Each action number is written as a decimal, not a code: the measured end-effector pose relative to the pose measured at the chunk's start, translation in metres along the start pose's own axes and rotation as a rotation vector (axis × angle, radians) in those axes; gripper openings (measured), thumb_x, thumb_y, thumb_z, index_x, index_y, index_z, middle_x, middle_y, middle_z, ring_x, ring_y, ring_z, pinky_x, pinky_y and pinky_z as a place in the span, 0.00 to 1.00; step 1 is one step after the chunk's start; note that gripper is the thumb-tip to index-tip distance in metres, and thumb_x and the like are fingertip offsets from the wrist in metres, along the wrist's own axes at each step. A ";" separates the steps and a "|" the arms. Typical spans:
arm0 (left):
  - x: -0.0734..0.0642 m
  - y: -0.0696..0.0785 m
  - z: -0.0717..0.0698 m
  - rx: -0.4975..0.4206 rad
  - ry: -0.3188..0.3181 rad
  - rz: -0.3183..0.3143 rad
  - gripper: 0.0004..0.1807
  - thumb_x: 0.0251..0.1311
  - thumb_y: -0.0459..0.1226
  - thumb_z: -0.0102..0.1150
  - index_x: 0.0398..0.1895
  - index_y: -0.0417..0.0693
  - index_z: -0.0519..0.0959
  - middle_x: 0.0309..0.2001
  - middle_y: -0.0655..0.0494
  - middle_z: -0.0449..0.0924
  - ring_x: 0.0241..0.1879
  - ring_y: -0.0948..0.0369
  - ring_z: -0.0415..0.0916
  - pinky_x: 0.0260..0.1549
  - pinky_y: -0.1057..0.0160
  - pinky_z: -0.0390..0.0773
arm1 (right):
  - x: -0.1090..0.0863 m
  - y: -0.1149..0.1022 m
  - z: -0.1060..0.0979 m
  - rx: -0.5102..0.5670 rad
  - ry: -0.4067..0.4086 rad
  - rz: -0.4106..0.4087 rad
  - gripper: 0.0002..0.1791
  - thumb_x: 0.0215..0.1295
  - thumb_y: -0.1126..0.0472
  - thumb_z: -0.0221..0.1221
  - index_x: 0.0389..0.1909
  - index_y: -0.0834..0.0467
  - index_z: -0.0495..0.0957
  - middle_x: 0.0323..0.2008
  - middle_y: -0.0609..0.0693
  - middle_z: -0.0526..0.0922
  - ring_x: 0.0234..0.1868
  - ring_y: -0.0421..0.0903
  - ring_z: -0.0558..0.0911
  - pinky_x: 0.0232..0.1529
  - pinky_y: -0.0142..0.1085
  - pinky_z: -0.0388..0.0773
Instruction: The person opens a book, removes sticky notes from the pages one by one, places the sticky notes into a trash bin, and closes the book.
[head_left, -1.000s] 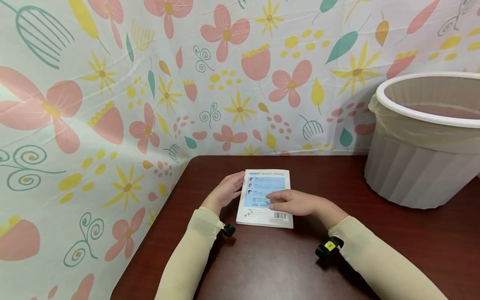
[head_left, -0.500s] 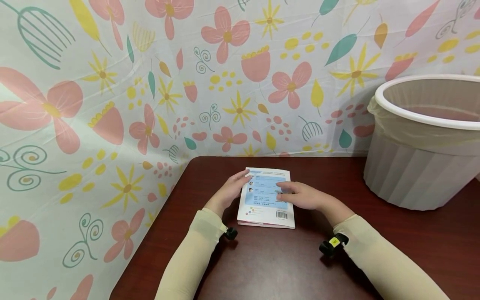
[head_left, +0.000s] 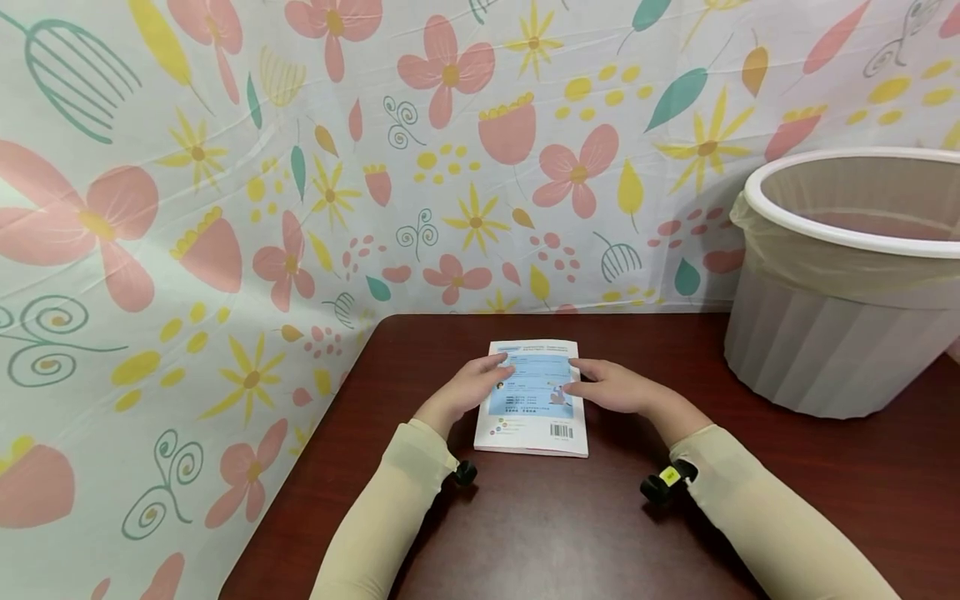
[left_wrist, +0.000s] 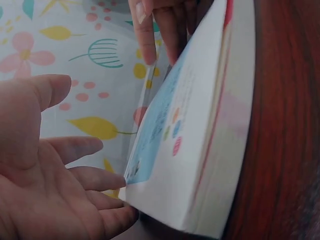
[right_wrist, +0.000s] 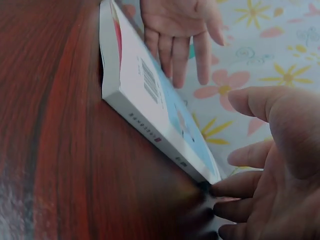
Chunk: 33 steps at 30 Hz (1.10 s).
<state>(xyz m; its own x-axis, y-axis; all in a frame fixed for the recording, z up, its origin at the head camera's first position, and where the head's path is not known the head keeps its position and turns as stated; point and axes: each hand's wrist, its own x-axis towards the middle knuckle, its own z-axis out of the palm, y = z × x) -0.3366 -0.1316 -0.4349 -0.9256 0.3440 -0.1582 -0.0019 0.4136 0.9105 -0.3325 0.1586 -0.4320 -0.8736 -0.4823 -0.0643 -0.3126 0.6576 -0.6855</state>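
Note:
A thick paperback book lies flat on the table, its white and blue printed cover with a barcode facing up. My left hand is at the book's left side, with fingers spread and extending over the cover in the head view. On the opposite side, beside the spine, is my right hand, fingers loosely extended. Some lower fingers of the left hand meet the book's edge in the left wrist view. In the right wrist view, a right fingertip is at the far spine corner. Neither hand grips the book.
A grey waste bin with a white rim and a plastic liner stands at the right of the dark red-brown table. Flower-patterned cloth hangs behind the table and along its left side.
My right hand has moved from over the book's lower middle to its right edge. The left hand has shifted slightly right, farther over the cover. The book has barely moved.

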 end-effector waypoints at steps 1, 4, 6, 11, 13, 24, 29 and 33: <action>0.000 -0.001 0.001 0.006 -0.003 0.006 0.40 0.72 0.59 0.54 0.81 0.54 0.60 0.79 0.53 0.63 0.78 0.51 0.59 0.76 0.43 0.61 | 0.000 0.000 0.000 -0.003 -0.001 0.002 0.43 0.74 0.42 0.57 0.79 0.65 0.59 0.75 0.65 0.66 0.78 0.63 0.63 0.76 0.63 0.59; -0.001 -0.001 0.003 0.010 -0.014 0.031 0.39 0.73 0.57 0.53 0.81 0.54 0.60 0.77 0.51 0.65 0.76 0.51 0.63 0.75 0.44 0.63 | 0.001 0.002 0.001 -0.011 -0.007 0.011 0.43 0.74 0.42 0.57 0.79 0.64 0.58 0.76 0.65 0.65 0.78 0.64 0.62 0.76 0.63 0.58; -0.001 -0.001 0.003 0.019 -0.018 0.046 0.38 0.73 0.57 0.53 0.81 0.54 0.61 0.77 0.50 0.66 0.76 0.51 0.64 0.74 0.44 0.64 | 0.000 0.002 0.002 -0.025 -0.004 0.008 0.44 0.74 0.43 0.57 0.79 0.65 0.57 0.76 0.67 0.65 0.78 0.65 0.62 0.76 0.63 0.58; -0.001 -0.002 0.004 0.036 -0.035 0.047 0.38 0.73 0.58 0.53 0.81 0.56 0.61 0.77 0.51 0.66 0.77 0.50 0.63 0.75 0.43 0.63 | 0.003 0.001 0.007 -0.014 0.032 0.005 0.42 0.74 0.44 0.56 0.78 0.67 0.59 0.74 0.68 0.67 0.77 0.65 0.65 0.75 0.62 0.61; -0.001 -0.003 0.004 0.037 -0.045 0.042 0.38 0.73 0.58 0.53 0.81 0.56 0.61 0.78 0.52 0.65 0.78 0.51 0.61 0.75 0.43 0.62 | 0.004 0.001 0.008 0.027 0.041 0.018 0.41 0.75 0.45 0.56 0.78 0.66 0.60 0.74 0.67 0.67 0.77 0.65 0.65 0.75 0.62 0.61; -0.002 -0.004 0.002 0.041 -0.085 0.060 0.37 0.75 0.57 0.51 0.81 0.53 0.60 0.81 0.53 0.60 0.81 0.50 0.55 0.77 0.42 0.58 | 0.005 0.001 0.010 0.367 0.074 0.076 0.33 0.76 0.52 0.57 0.76 0.60 0.65 0.76 0.63 0.66 0.75 0.61 0.65 0.76 0.61 0.57; -0.001 -0.005 0.001 0.049 -0.071 0.045 0.38 0.74 0.57 0.52 0.81 0.53 0.60 0.81 0.55 0.59 0.81 0.51 0.55 0.77 0.43 0.58 | 0.004 0.001 0.010 0.451 0.133 0.069 0.31 0.76 0.56 0.57 0.76 0.60 0.65 0.75 0.65 0.67 0.75 0.62 0.66 0.76 0.61 0.58; 0.000 -0.004 0.002 0.044 -0.059 0.038 0.38 0.74 0.57 0.53 0.81 0.52 0.61 0.80 0.56 0.60 0.81 0.52 0.55 0.77 0.44 0.59 | 0.004 0.000 0.009 0.544 0.189 0.084 0.32 0.76 0.58 0.56 0.77 0.60 0.62 0.74 0.66 0.67 0.73 0.60 0.69 0.76 0.58 0.62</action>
<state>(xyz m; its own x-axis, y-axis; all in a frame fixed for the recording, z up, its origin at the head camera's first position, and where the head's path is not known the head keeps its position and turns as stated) -0.3360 -0.1316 -0.4390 -0.9007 0.4089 -0.1470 0.0508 0.4350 0.8990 -0.3327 0.1515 -0.4394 -0.9542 -0.2967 -0.0384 -0.0462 0.2729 -0.9609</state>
